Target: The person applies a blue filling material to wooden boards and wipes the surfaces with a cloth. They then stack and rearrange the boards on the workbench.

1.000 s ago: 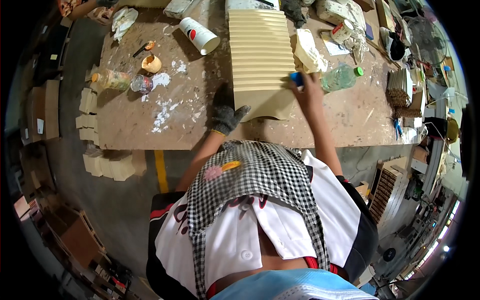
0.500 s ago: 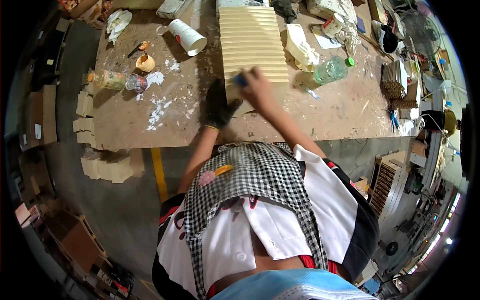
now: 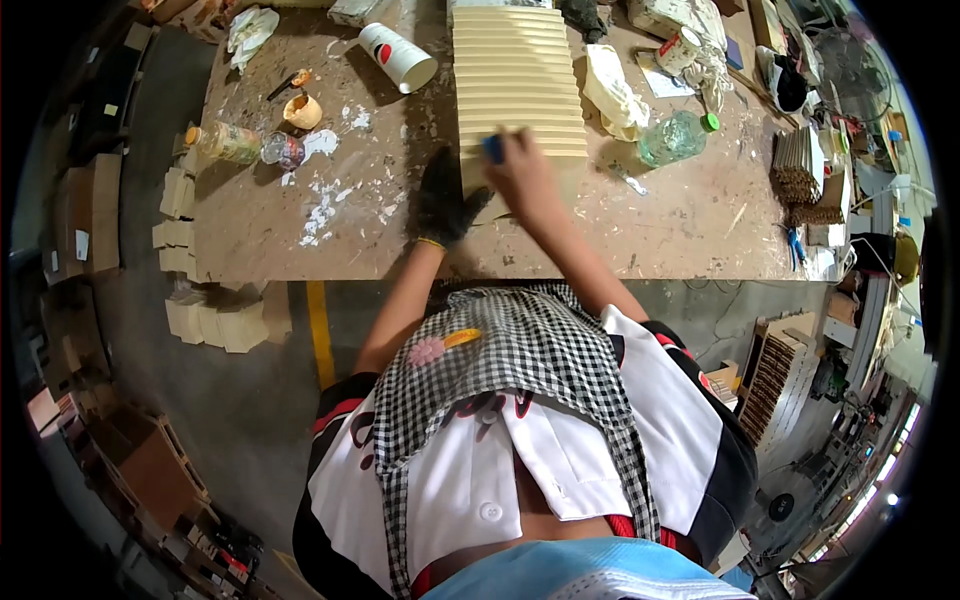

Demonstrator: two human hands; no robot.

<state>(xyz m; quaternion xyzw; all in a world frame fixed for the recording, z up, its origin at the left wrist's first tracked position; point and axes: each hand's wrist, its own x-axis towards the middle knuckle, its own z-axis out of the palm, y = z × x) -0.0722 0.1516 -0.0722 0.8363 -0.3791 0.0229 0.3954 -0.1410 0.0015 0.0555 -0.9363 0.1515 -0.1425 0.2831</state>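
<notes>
A row of overlapping tan cardboard pieces [image 3: 519, 80] runs away from me across the workbench, its stepped edges lying one behind another. My left hand [image 3: 446, 203], in a dark glove, lies along the row's near left side. Its fingers are stretched forward and its thumb is spread toward the nearest piece. Over the near end is my bare right hand [image 3: 527, 182], closed on a small blue block [image 3: 493, 149]. Blur and the fingers hide most of that block, so its exact kind is unclear.
Left on the paint-spotted workbench [image 3: 370, 255] are a paper cup [image 3: 398, 58], a small orange-stained tub [image 3: 302, 111] and plastic bottles [image 3: 228, 145]. To the right lie a white cloth [image 3: 613, 92] and a green-capped bottle [image 3: 673, 140]. Stacked cardboard [image 3: 797, 165] sits farther right.
The whole view has shifted slightly, so the bench sits a little higher and farther right. Both hands stay at the near end of the row, the right still with the blue block.
</notes>
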